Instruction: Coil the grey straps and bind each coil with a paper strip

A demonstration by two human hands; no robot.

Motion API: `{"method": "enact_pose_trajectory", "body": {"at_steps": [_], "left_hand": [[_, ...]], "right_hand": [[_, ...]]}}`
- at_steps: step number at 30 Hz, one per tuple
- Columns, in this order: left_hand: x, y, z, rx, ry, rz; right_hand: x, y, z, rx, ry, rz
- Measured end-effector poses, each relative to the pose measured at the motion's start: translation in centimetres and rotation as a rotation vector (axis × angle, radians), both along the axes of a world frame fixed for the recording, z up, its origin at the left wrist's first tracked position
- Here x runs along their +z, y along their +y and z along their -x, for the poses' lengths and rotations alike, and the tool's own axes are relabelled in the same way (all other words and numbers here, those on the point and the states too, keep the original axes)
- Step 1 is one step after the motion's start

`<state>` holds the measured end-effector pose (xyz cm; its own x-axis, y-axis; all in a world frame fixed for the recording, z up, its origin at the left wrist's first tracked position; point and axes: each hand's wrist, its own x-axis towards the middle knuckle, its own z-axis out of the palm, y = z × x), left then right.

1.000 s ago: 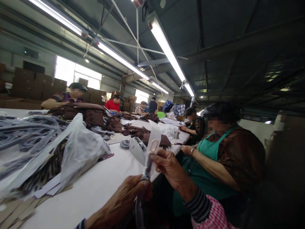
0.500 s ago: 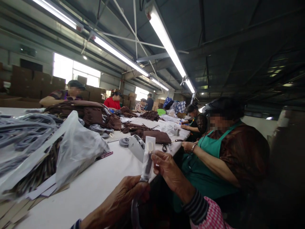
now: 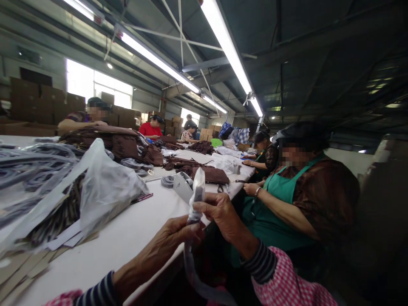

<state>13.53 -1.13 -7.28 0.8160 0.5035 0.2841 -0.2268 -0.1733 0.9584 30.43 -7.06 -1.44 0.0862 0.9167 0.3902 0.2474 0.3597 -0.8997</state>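
A strap in a clear plastic sleeve stands upright in front of me, its lower length curving down below the table edge. My left hand pinches it low down, fingers partly hidden behind it. Above that, my right hand holds the sleeve between thumb and fingers. Just behind the sleeve's top, a grey card and a coiled grey strap lie on the white table.
At left are a pile of wrapped grey straps, a translucent plastic bag and cardboard strips. Brown bags lie farther back. A person in a green apron sits close at right; others work along the table.
The sleeve's top has gone from flat, with a metal ring showing, to bunched and narrow. My right hand has moved slightly left and up, and more of the strap's lower curve shows.
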Motion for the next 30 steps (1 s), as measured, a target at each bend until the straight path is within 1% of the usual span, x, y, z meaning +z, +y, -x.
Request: {"method": "enact_pose_trajectory", "body": {"at_steps": [2,4,6,8,10,12,15,17,19,22,24,26,29,30], "left_hand": [[-0.6,0.1,-0.3,0.015,-0.054,0.060],[-1.5,0.0,-0.5,0.028,-0.077,0.061],[-2.5,0.0,-0.8,0.076,-0.053,0.061],[-3.1,0.0,-1.0,0.142,-0.010,0.098],[-2.9,0.1,-1.0,0.176,0.010,0.119],[-2.1,0.1,-0.9,0.161,-0.009,0.105],[-1.1,0.4,-0.8,0.139,-0.097,0.133],[-1.2,0.9,-0.9,0.127,-0.157,0.185],[-1.8,1.7,-1.4,0.093,-0.177,0.235],[-3.1,3.1,-2.3,0.003,-0.137,0.273],[-4.0,3.6,-2.6,-0.040,-0.086,0.262],[-4.9,3.5,-2.5,-0.070,-0.010,0.224],[-6.7,2.8,-1.8,-0.098,0.085,0.140],[-7.5,2.6,-1.5,-0.084,0.100,0.129]], "right_hand": [[2.1,0.6,0.6,-0.041,-0.036,-0.107],[4.4,1.6,1.6,-0.056,-0.065,-0.206],[6.7,2.8,2.8,-0.055,-0.096,-0.299],[8.9,4.1,4.2,-0.046,-0.163,-0.405],[10.9,5.5,5.6,-0.039,-0.245,-0.521],[12.7,7.0,6.5,-0.040,-0.284,-0.607],[15.1,9.5,6.4,-0.082,-0.238,-0.659],[16.5,10.8,5.1,-0.130,-0.170,-0.661],[17.7,11.5,3.1,-0.209,-0.068,-0.625],[18.9,10.9,-1.0,-0.365,0.074,-0.559],[19.2,9.5,-4.2,-0.452,0.124,-0.550],[19.1,7.5,-7.4,-0.527,0.162,-0.553],[18.1,3.8,-11.8,-0.632,0.227,-0.554],[17.7,2.5,-13.1,-0.660,0.244,-0.555]]}}
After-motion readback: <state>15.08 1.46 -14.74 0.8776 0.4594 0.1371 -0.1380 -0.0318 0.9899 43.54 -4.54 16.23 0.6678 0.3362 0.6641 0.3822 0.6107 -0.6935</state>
